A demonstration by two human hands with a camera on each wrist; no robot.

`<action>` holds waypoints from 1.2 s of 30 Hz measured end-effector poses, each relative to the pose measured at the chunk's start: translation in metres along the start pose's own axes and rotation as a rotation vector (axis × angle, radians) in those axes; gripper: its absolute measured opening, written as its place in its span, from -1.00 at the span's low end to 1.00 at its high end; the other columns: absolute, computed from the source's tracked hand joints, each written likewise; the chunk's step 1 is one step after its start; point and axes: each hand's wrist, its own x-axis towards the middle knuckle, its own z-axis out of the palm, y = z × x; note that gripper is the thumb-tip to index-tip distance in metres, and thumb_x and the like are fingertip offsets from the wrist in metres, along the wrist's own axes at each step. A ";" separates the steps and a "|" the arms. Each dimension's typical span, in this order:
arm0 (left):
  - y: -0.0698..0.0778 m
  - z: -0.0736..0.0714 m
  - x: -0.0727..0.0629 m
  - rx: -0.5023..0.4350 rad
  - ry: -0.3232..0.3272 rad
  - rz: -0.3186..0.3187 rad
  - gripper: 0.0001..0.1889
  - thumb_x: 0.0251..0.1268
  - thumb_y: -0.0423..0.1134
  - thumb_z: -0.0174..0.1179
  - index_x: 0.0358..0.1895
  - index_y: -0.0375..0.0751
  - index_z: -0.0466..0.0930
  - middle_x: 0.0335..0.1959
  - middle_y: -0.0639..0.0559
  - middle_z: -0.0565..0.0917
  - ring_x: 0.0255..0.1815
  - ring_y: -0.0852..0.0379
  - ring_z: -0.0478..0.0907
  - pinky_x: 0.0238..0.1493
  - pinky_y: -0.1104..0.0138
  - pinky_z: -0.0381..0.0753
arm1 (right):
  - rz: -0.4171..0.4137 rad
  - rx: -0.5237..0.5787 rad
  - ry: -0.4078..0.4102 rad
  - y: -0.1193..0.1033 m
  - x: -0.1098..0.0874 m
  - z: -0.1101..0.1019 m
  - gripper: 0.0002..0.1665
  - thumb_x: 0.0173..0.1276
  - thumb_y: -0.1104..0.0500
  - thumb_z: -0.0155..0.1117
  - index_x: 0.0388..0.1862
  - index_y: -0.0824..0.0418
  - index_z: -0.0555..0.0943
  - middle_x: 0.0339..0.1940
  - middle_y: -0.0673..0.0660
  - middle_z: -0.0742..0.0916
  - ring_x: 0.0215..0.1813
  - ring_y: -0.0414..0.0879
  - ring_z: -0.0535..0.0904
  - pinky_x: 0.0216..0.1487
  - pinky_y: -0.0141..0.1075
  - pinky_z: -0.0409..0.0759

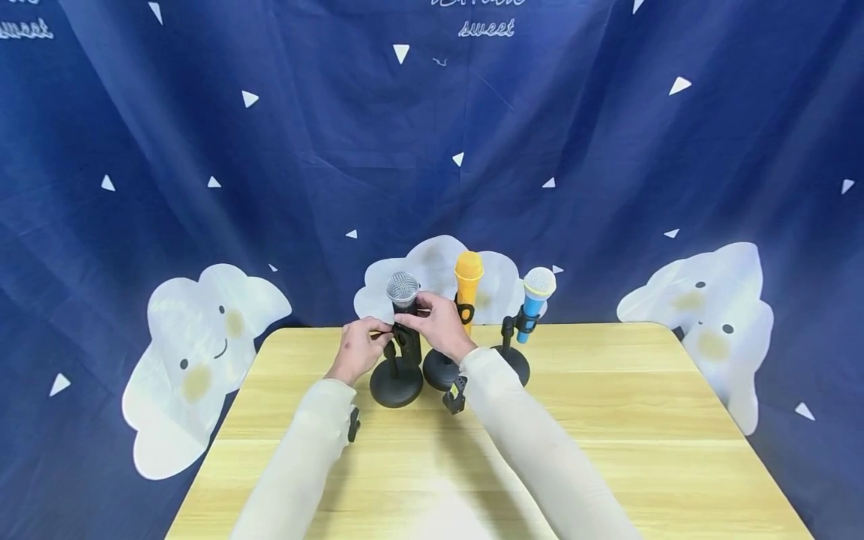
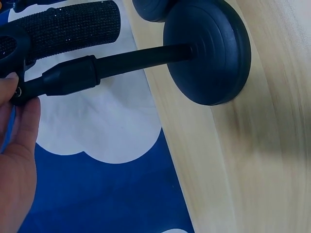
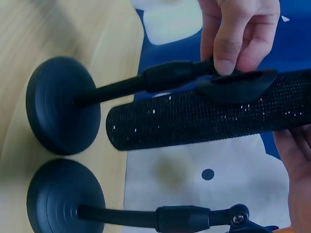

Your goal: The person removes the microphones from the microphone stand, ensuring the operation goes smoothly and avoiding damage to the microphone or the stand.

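Observation:
A black microphone [image 3: 194,119] with a glittering studded handle and silver mesh head sits in the clip of a black desk stand [image 1: 396,386]. My right hand [image 1: 440,324] grips this microphone just below its head, thumb toward me. At the stand's upper joint, beneath the clip, my left hand [image 1: 361,348] pinches between thumb and fingertips; the left wrist view has this pinch at its left edge, beside a small screw. The microphone leans with its head up, its lower end hanging free beside the stand's pole [image 2: 141,59].
Just right of my right hand, a yellow microphone [image 1: 469,274] stands in a second black stand [image 1: 440,371]. Farther right, a blue microphone [image 1: 532,306] with a white head is clipped in a third. All stand near the back of the wooden table [image 1: 607,420], before a dark blue curtain [image 1: 337,150].

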 end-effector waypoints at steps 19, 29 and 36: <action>0.002 0.001 -0.001 -0.017 0.026 0.008 -0.93 0.11 -0.50 0.39 -0.33 -0.37 0.78 -0.28 -0.13 0.77 -0.13 -0.14 0.69 0.06 0.04 0.55 | -0.030 -0.019 -0.030 -0.001 0.003 -0.004 -0.66 0.24 0.12 0.52 -0.06 0.24 0.69 -0.09 0.11 0.78 0.01 -0.05 0.71 0.02 -0.30 0.66; -0.001 0.002 0.001 -0.006 0.023 0.016 -0.93 0.11 -0.49 0.39 -0.32 -0.36 0.78 -0.28 -0.13 0.78 -0.12 -0.14 0.69 0.14 0.01 0.47 | -0.024 -0.027 -0.049 -0.004 0.004 -0.006 -0.67 0.25 0.12 0.51 -0.08 0.24 0.69 -0.10 0.11 0.78 0.00 -0.05 0.71 0.01 -0.30 0.66; 0.000 0.002 -0.001 -0.004 0.022 0.017 -0.94 0.12 -0.48 0.38 -0.34 -0.35 0.78 -0.28 -0.11 0.78 -0.11 -0.14 0.69 0.16 -0.01 0.41 | -0.010 -0.014 -0.060 -0.005 0.004 -0.007 -0.67 0.25 0.14 0.51 -0.07 0.26 0.68 -0.10 0.12 0.78 0.01 -0.05 0.71 0.00 -0.30 0.66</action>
